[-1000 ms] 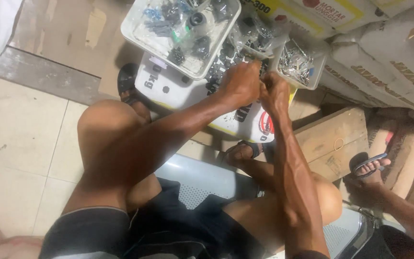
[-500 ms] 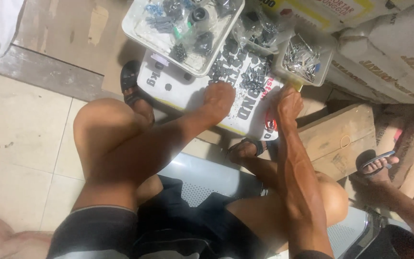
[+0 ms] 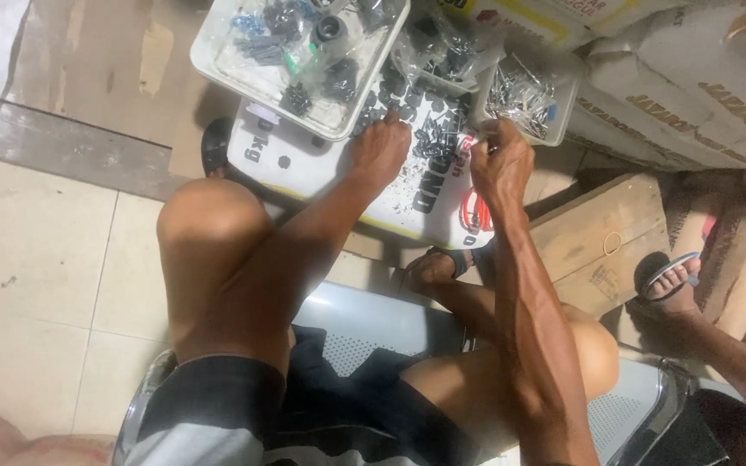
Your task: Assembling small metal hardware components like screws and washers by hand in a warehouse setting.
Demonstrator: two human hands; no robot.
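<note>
Tiled floor (image 3: pixel 36 285) takes the left half of the frame, with a grey step across the upper left. Person sits on a perforated metal bench seat (image 3: pixel 364 332) at bottom centre, knees apart, leaning forward so both arms reach the work between the feet. Stacked printed sacks (image 3: pixel 692 78) fill the upper right; a wooden crate (image 3: pixel 602 237) sits just below them at centre right. Next to the crate, right edge of frame, is another person's sandalled foot (image 3: pixel 671 280), apart from the worker's own. The work surface is a flat white printed sack (image 3: pixel 321 164) laid at upper centre, probably so the small parts show against it. Clear plastic tray (image 3: pixel 218 65) of bagged dark parts rests on the sack's upper left edge; a smaller clear tub of shiny metal bits (image 3: pixel 524 91) sits on its upper right, both within arm's reach. Loose small dark parts (image 3: pixel 429 138) are scattered on the sack between the two hands. Left hand (image 3: pixel 382 151) lies palm down, fingers spread onto the scatter, touching parts, nothing clearly gripped. Right hand (image 3: pixel 501 164) is curled at the tub's lower edge, fingers pinched together; can't tell what they hold, if anything.
</note>
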